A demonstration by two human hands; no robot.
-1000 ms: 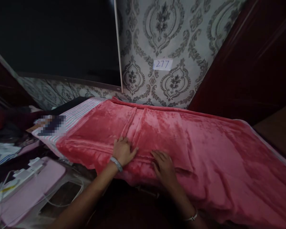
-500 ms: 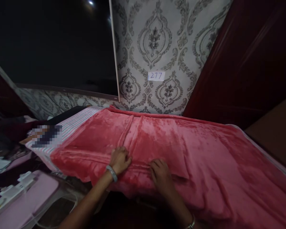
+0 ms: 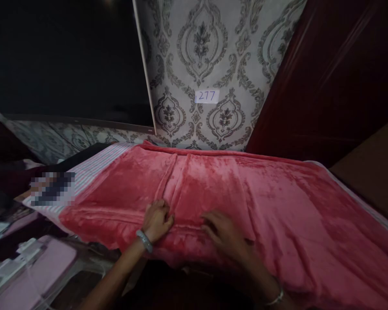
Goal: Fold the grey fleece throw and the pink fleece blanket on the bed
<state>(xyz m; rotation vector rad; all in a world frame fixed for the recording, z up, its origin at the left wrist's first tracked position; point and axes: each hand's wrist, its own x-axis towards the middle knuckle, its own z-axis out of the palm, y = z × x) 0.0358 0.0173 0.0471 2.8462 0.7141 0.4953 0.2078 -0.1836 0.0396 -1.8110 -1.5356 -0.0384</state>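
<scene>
A red plush blanket [image 3: 278, 206] lies spread over a long surface, with two flat folded panels of the same plush cloth in its left half and middle. My left hand [image 3: 157, 221], a pale bangle at its wrist, has its fingers curled down on the cloth where the two panels meet, near the front edge. To its right, my right hand [image 3: 223, 232] hovers low at the near edge of the right folded panel [image 3: 210, 189]. Its thumb and fingers are apart and slightly blurred, and nothing shows between them.
A large dark screen [image 3: 67, 64] stands at the back left before patterned wallpaper [image 3: 202, 47], where a paper marked 277 [image 3: 207, 96] hangs. Striped cloth [image 3: 98, 165] shows at the blanket's left end. At lower left are a white power strip [image 3: 16, 262], a pink case [image 3: 56, 262] and cables.
My right hand has loosened from the cloth edge, its fingers spreading a little. My left hand stays on the same fold. The whole view has shifted slightly.
</scene>
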